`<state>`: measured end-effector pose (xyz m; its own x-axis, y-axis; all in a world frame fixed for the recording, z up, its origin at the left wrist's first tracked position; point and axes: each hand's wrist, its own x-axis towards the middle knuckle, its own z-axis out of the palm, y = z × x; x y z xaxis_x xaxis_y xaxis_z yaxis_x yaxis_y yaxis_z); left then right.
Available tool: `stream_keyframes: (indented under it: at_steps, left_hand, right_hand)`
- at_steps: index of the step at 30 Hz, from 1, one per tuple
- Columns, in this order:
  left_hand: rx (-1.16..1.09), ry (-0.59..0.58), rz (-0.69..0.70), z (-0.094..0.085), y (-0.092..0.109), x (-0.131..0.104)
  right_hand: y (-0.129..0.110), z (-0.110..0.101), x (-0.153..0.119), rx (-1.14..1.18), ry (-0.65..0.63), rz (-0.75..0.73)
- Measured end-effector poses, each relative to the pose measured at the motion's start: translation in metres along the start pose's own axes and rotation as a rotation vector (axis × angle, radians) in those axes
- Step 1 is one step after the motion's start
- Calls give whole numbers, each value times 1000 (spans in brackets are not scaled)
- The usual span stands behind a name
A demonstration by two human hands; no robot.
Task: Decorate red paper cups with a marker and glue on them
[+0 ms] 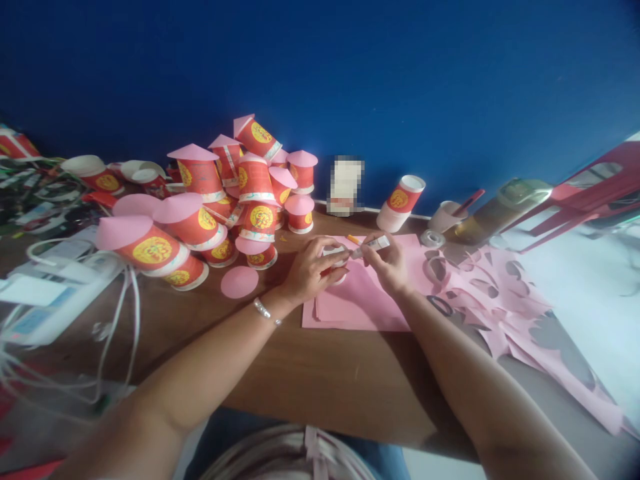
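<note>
My left hand (pixel 313 268) is wrapped round a small red and white paper cup (pixel 336 275), mostly hidden by the fingers. Pinched in my right hand (pixel 389 261) is a white tube (pixel 376 245), its tip pointing left at the cup's rim. Both hands are above a stack of pink paper sheets (pixel 350 313). A pink paper disc (pixel 239 283) lies on the brown table (pixel 300 373), left of the sheets.
Red cups with pink cone tops (pixel 195 167) are piled at the left. White cables and a power strip (pixel 55 300) lie beyond them. Cut pink scraps (pixel 500 287), tape (pixel 433 239), scissors (pixel 440 306), a bottle (pixel 495 210) and stacked cups (pixel 401 203) stand or lie rightward.
</note>
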<state>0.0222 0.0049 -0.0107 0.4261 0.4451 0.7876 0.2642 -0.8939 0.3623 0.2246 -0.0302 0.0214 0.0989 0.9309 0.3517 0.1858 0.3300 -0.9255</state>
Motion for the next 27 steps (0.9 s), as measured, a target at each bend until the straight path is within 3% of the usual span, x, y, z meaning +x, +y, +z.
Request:
stream_keyframes:
  at_steps: [4,11,27]
  left_hand:
    - [5,-28,-35,0,0,0]
    - [54,-51,32,-6,4,3]
    - [87,-66,49,-7,5,5]
  right_hand:
    - [3,0,1,3,10,11]
    - [5,-3,6,85,72,42]
    - [12,-6,8,159,54,53]
